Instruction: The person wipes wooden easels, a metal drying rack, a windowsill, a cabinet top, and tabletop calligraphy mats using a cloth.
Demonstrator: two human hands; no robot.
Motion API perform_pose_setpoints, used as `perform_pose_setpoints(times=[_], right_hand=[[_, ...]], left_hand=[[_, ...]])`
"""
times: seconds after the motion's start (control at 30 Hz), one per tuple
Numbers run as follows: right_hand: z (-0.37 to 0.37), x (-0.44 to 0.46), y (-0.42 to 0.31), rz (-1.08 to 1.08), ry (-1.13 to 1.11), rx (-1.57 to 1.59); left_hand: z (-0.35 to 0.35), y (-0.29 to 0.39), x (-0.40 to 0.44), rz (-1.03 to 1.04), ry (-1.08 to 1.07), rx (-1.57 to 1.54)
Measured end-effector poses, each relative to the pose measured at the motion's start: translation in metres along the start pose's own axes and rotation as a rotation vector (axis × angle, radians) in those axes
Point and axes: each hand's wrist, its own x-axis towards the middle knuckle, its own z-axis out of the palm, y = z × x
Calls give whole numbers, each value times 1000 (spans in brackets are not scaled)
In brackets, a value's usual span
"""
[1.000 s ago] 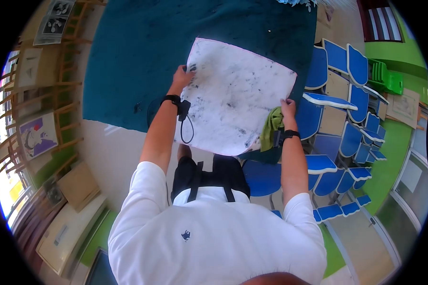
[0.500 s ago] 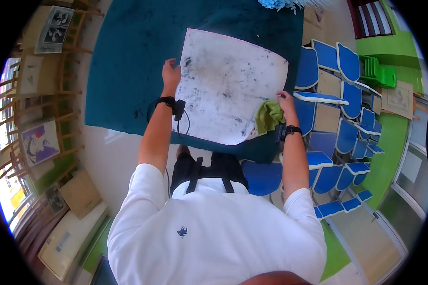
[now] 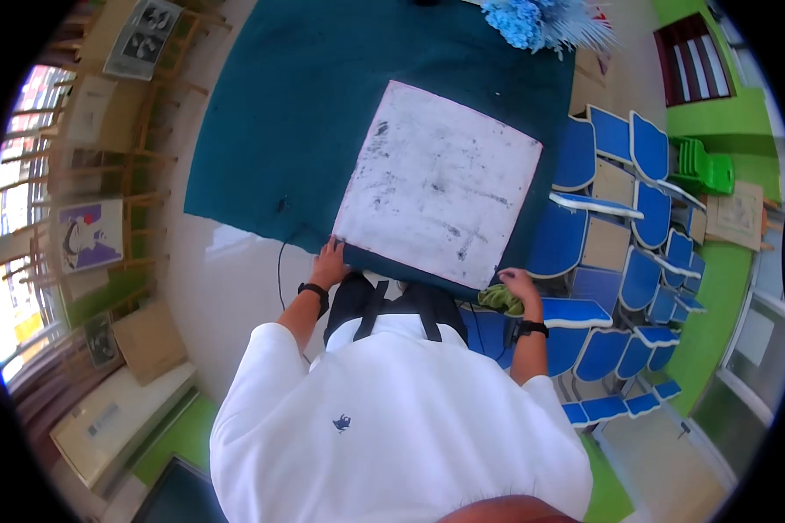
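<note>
A white sheet (image 3: pixel 440 183) with dark smudges and a thin pink edge lies flat on the dark green tablecloth (image 3: pixel 270 131). At its near left corner is my left hand (image 3: pixel 328 264), fingers apart and resting at the cloth's edge. My right hand (image 3: pixel 518 285) is by the near right corner, its fingers bent over a crumpled green cloth (image 3: pixel 500 300) that hangs beside the table edge. Both wrists wear black bands, and a thin black cable runs near the left one.
Blue flowers (image 3: pixel 516 22) stand at the table's far right. Stacked blue chairs (image 3: pixel 576 157) crowd the right side, with green stools (image 3: pixel 705 167) behind. Wooden easels with pictures (image 3: pixel 90 234) line the left. A cream box (image 3: pixel 118 418) lies at lower left.
Both hands have drawn back toward my body, and the left has moved from the sheet's left side to its near corner. The sheet now lies flatter. The green cloth moved nearer with my right hand.
</note>
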Motion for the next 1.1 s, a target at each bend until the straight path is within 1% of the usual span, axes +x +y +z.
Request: perform_pose_setpoints(times=[0.07, 0.1, 0.13, 0.2, 0.27, 0.33, 0.4, 0.43, 0.47, 0.5, 0.53, 0.57, 0.6, 0.63, 0.7, 0.73, 0.77, 0.8, 0.87, 0.93, 1.0, 1.03, 1.07, 1.1], right_hand=[[-25, -5, -26, -136, 434, 169], [-36, -3, -39, -208, 563, 193], [-47, 0, -58, -272, 697, 224], [-66, -2, -111, -338, 817, 298], [-66, 2, -159, -337, 682, 528], [-43, 10, -205, -429, 411, 971], [-12, 20, -247, -535, 299, 862], [16, 21, -271, -561, 216, 869], [40, 24, -292, -586, 133, 871], [70, 37, -297, -606, 162, 710], [100, 55, -301, -633, 185, 551], [121, 59, -308, -628, 170, 529], [140, 57, -315, -481, 283, 418], [159, 58, -322, -337, 396, 303], [199, 73, -313, -307, 369, 210], [213, 83, -311, -282, 352, 135], [234, 84, -313, -353, 312, 156], [252, 78, -315, -328, 298, 133], [268, 88, -353, -236, 83, -32], [290, 92, -394, -268, 118, -82], [310, 97, -433, -332, 59, -107], [319, 114, -442, -430, 77, -190], [327, 119, -457, -437, 67, -215], [332, 124, -473, -462, 90, -267]], left_hand=[[-4, -7, -21, -181, -222, -141], [8, -17, -25, -122, -209, -98], [12, -23, -25, -139, -211, -85], [16, -20, -10, -63, -209, -92], [4, 2, -2, 110, -1, -317], [-24, 40, 3, 398, 304, -588], [-43, 69, 18, 498, 384, -846], [-41, 70, 25, 481, 387, -868], [-40, 71, 35, 491, 266, -941], [-39, 68, 43, 503, 144, -1015], [-30, 57, 53, 472, 66, -975], [-17, 46, 60, 447, 89, -909], [-3, 32, 65, 426, 108, -841], [15, 14, 63, 419, 117, -860], [45, -17, 50, 460, 82, -691], [42, -34, 47, 453, 92, -719], [43, -52, 27, 429, 83, -636], [47, -67, 8, 412, 69, -551], [68, -113, 16, 420, 61, -594], [64, -161, 10, 466, -110, -704], [46, -211, -8, 238, -133, -794], [42, -233, -9, 76, -94, -848], [39, -256, -13, -97, -54, -900], [33, -277, -14, -217, 67, -922]])
